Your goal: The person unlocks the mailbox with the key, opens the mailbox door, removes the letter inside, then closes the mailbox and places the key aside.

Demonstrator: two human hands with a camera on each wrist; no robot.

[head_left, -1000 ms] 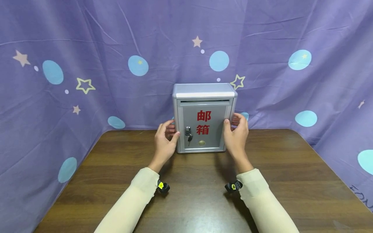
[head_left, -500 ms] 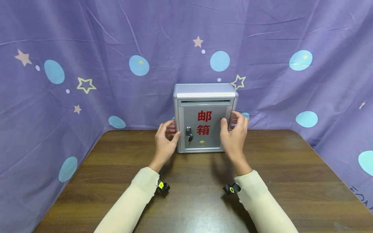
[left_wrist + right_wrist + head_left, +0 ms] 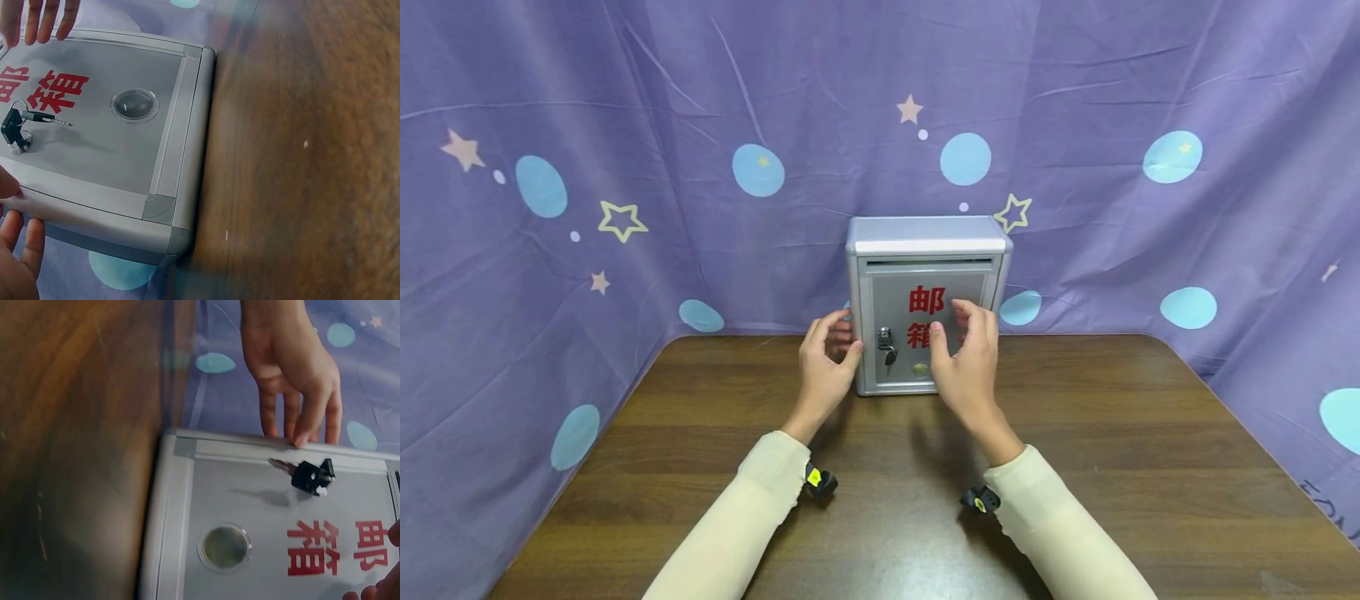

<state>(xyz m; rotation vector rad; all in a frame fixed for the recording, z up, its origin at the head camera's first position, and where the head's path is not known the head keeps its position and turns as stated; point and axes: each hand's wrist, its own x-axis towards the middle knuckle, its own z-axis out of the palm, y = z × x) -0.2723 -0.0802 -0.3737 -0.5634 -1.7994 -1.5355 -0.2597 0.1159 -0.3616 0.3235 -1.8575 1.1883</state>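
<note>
A silver-grey metal mailbox with red Chinese characters stands upright at the back of the table. My left hand holds its left side, the thumb on the front edge and the fingers along the side wall. Close by that thumb, a key hangs from the lock on the front. In front of the mailbox's right half hovers my right hand, fingers loosely bent with nothing between them. It covers part of the lower character. A small round window shows low on the door in the left wrist view.
The brown wooden table extends in front of the mailbox and to both sides. Behind it hangs a purple curtain with stars and blue spots. Black wrist cameras sit below the sleeve cuffs. A narrow slot runs below the mailbox top.
My right hand has come off the mailbox's right edge and moved left across its front. The left hand and the mailbox have stayed in place.
</note>
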